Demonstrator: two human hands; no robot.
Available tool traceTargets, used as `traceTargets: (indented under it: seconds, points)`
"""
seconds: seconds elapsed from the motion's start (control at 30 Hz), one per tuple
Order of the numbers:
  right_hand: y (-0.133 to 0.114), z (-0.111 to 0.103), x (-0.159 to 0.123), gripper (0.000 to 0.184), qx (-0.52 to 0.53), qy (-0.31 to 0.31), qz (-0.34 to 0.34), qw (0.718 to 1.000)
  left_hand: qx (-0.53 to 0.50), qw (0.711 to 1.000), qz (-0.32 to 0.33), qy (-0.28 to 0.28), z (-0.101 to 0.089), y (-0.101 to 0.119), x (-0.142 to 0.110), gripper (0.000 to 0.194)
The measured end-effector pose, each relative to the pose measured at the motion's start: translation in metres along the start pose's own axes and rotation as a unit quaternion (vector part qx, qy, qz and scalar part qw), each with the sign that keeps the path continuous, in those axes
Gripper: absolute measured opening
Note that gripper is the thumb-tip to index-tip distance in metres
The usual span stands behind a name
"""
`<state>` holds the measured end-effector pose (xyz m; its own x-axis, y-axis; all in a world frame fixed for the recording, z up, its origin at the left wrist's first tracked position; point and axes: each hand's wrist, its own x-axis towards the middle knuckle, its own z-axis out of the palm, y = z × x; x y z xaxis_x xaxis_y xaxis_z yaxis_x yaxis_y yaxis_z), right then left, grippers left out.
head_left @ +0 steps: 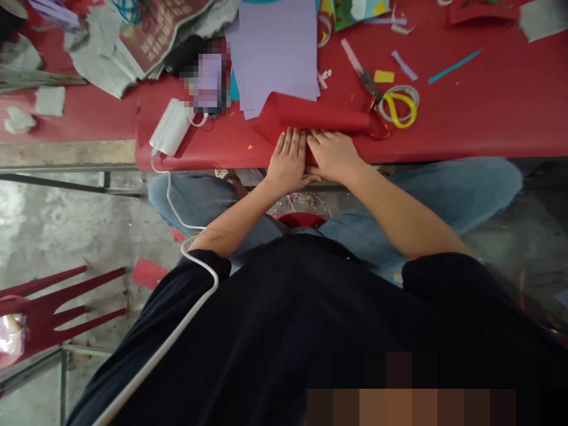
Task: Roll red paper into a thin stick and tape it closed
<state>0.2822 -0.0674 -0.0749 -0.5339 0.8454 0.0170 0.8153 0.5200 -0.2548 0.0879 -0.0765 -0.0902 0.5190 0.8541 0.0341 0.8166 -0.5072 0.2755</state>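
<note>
At the near edge of the table (479, 121), the red paper (322, 113) lies under our fingertips. Our left hand (287, 161) and right hand (335, 155) rest palms down, side by side, fingers laid nearly straight and close together; the thumbs point inward and seem to pinch nothing. We take this to be pressing or creasing. To do it well, we should square the paper's edges first, steady it with one hand and sweep the other outward with even weight, so the crease runs straight and the layers don't slip. The scissors (371, 84) near its right end would be better nudged aside. The paper is plain red, close to the table's own colour, so its outline is hard to trace; its far part rises in a loose curl, with a pointed corner over the purple sheets (279, 53).
</note>
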Motion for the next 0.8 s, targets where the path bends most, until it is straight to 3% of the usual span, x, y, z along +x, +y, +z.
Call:
traceTargets:
  seconds: [0.33,0.63,0.8]
  points:
    - [0.017,0.001,-0.003,0.098,0.025,-0.005,0.003,1.000,-0.020,0.999,-0.017,-0.021,-0.008,-0.012,0.016,0.132]
    - [0.029,-0.004,0.020,0.104,0.027,-0.013,0.000,1.000,-0.073,0.997,0.002,0.008,-0.005,-0.016,0.027,0.126]
    - [0.031,-0.003,0.025,0.106,0.029,-0.017,0.003,0.999,-0.058,0.998,-0.003,-0.023,-0.007,-0.016,0.033,0.134]
